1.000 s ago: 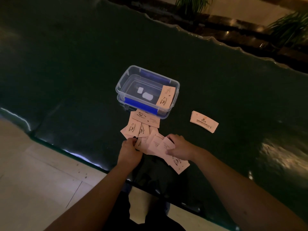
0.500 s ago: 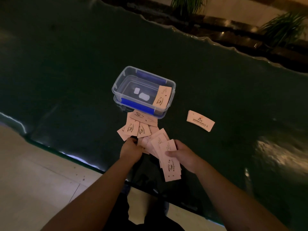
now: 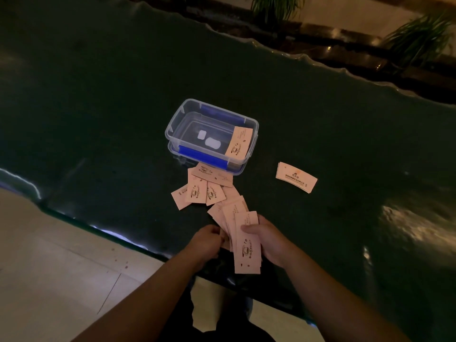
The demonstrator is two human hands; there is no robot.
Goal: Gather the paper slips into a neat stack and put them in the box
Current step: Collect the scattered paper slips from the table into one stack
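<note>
Several paper slips, fanned out, sit pinched in the right hand (image 3: 269, 239), thumb across the top one, which hangs down past the palm. The left hand (image 3: 206, 243) curls against the fan's lower left edge; in this dim light I cannot tell whether it truly grips. Just beyond the fan, a loose cluster of slips (image 3: 204, 187) lies overlapping on the dark table (image 3: 98, 119), touching the clear plastic box (image 3: 212, 137). One slip (image 3: 238, 144) leans inside the box's right end. Farther right, well apart, lies a separate slip (image 3: 296, 177).
</note>
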